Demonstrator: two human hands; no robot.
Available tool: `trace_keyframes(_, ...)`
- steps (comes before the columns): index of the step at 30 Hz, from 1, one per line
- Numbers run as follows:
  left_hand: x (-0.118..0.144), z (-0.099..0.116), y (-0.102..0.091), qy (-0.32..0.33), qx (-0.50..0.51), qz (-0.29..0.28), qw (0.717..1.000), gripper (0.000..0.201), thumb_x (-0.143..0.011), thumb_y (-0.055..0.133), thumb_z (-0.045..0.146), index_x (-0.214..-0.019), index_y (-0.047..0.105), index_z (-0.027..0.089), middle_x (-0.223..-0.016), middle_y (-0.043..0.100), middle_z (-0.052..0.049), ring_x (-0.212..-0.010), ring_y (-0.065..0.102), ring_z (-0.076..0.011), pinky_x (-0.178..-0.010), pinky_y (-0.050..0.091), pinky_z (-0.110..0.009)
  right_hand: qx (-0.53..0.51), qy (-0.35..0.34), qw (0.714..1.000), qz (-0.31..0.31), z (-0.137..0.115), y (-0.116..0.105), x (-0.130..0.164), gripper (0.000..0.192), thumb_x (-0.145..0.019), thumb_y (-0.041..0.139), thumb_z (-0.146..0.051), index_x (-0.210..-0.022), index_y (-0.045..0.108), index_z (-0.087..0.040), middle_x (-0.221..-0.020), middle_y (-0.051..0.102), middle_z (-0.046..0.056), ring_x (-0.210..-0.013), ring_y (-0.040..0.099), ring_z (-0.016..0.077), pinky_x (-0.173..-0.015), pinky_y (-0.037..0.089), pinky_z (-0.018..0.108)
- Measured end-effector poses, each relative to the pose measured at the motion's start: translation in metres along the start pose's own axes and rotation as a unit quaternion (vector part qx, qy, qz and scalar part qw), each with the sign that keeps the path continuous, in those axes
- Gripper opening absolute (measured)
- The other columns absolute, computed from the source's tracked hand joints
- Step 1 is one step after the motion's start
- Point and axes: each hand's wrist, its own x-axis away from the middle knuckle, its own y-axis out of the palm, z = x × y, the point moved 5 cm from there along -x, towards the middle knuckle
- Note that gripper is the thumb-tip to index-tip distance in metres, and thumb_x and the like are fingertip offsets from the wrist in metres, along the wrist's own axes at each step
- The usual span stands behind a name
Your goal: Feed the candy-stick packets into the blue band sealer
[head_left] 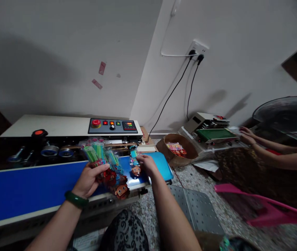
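My left hand [92,177], with a green bangle at the wrist, is closed round several clear plastic packets [106,170] holding green and blue sticks and brown cartoon heads. In my right hand [147,164] a single clear packet [135,170] of the same kind is pinched at its side, upright at the right end of the blue conveyor belt [46,186]. The packet's top is close to the band sealing machine [54,125], by its sealing slot; whether it is inside the slot I cannot tell. The held packets hang over the belt's front edge.
A light blue tray [161,167] adjoins the belt's right end. Beyond it stands a brown box [166,157] with packets inside. Another person's hands [246,136] work at a smaller machine with a green belt [213,134]. A pink chair [266,209] and a fan [289,115] are at right.
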Motion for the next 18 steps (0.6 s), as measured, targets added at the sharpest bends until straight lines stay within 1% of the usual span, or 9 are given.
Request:
trace_keyframes(2,-0.001,0.000,0.001,0.011,0.005,0.005,1.000,0.022,-0.048,0.076,0.015,-0.063,0.061,0.012,-0.056,0.065,-0.001,-0.049,0.061,-0.0175,-0.050,0.052,-0.031,0.018,-0.058,0.998,0.021,-0.011,0.007,0.010,0.024,-0.056,0.071,-0.027,-0.070,0.058,-0.012,-0.055,0.058,-0.001,-0.048,0.054,0.0116,-0.047,0.044,0.022)
trace_keyframes(3,-0.002,0.000,0.001,0.017,0.008,0.007,1.000,0.022,-0.048,0.076,0.015,-0.064,0.061,0.012,-0.056,0.066,-0.002,-0.050,0.061,-0.0175,-0.051,0.052,-0.031,0.024,-0.089,0.996,0.004,-0.016,0.014,0.019,0.026,-0.058,0.070,-0.029,-0.076,0.060,-0.013,-0.063,0.061,0.001,-0.055,0.057,0.0125,-0.051,0.045,0.023)
trace_keyframes(5,-0.002,0.000,0.003,0.026,0.011,0.004,1.000,0.022,-0.050,0.076,0.016,-0.066,0.062,0.011,-0.059,0.067,-0.002,-0.052,0.061,-0.0176,-0.053,0.052,-0.031,0.039,-0.132,0.986,-0.091,-0.024,0.036,0.043,0.036,-0.059,0.070,-0.030,-0.091,0.060,-0.016,-0.086,0.065,0.005,-0.077,0.060,0.0168,-0.065,0.048,0.027)
trace_keyframes(7,-0.002,-0.001,0.005,0.030,0.010,-0.008,0.999,0.022,-0.051,0.075,0.015,-0.069,0.063,0.011,-0.064,0.068,-0.004,-0.056,0.062,-0.0174,-0.057,0.052,-0.030,0.057,-0.138,0.968,-0.202,-0.024,0.059,0.068,0.054,-0.054,0.075,-0.025,-0.105,0.057,-0.020,-0.102,0.062,0.005,-0.094,0.056,0.0201,-0.079,0.047,0.033)
trace_keyframes(9,-0.001,-0.002,0.007,0.038,0.004,-0.017,0.999,0.023,-0.051,0.074,0.014,-0.071,0.064,0.011,-0.068,0.069,-0.004,-0.060,0.062,-0.0171,-0.060,0.052,-0.030,0.070,-0.145,0.955,-0.248,-0.021,0.074,0.085,0.068,-0.047,0.078,-0.019,-0.111,0.054,-0.023,-0.109,0.060,0.003,-0.102,0.053,0.0207,-0.088,0.042,0.036)
trace_keyframes(11,0.001,-0.002,0.008,0.047,-0.003,-0.015,0.999,0.025,-0.051,0.074,0.014,-0.074,0.065,0.011,-0.070,0.069,-0.004,-0.063,0.062,-0.0174,-0.062,0.051,-0.030,0.066,-0.156,0.952,-0.254,-0.017,0.080,0.091,0.068,-0.048,0.077,-0.017,-0.111,0.054,-0.023,-0.110,0.059,0.001,-0.103,0.052,0.0203,-0.092,0.039,0.036)
trace_keyframes(13,0.003,-0.001,0.010,0.051,-0.015,-0.010,0.999,0.027,-0.051,0.074,0.016,-0.076,0.064,0.012,-0.071,0.069,-0.004,-0.063,0.063,-0.0182,-0.062,0.051,-0.031,0.049,-0.161,0.954,-0.248,-0.014,0.081,0.091,0.059,-0.053,0.075,-0.018,-0.109,0.056,-0.022,-0.108,0.060,0.001,-0.101,0.054,0.0199,-0.092,0.039,0.035)
trace_keyframes(16,0.005,-0.002,0.014,0.050,-0.046,-0.012,0.998,0.029,-0.051,0.075,0.020,-0.077,0.064,0.012,-0.070,0.068,-0.004,-0.061,0.062,-0.0189,-0.059,0.050,-0.031,0.020,-0.178,0.963,-0.203,-0.013,0.074,0.088,0.044,-0.059,0.072,-0.023,-0.102,0.061,-0.022,-0.103,0.062,0.000,-0.097,0.055,0.0200,-0.089,0.041,0.034)
trace_keyframes(18,0.005,-0.006,0.018,0.033,-0.057,-0.032,0.997,0.030,-0.050,0.075,0.020,-0.077,0.064,0.012,-0.070,0.068,-0.005,-0.060,0.062,-0.0191,-0.060,0.050,-0.031,0.009,-0.182,0.970,-0.164,-0.013,0.068,0.086,0.034,-0.066,0.067,-0.030,-0.099,0.063,-0.021,-0.102,0.063,0.000,-0.097,0.055,0.0196,-0.089,0.041,0.032)
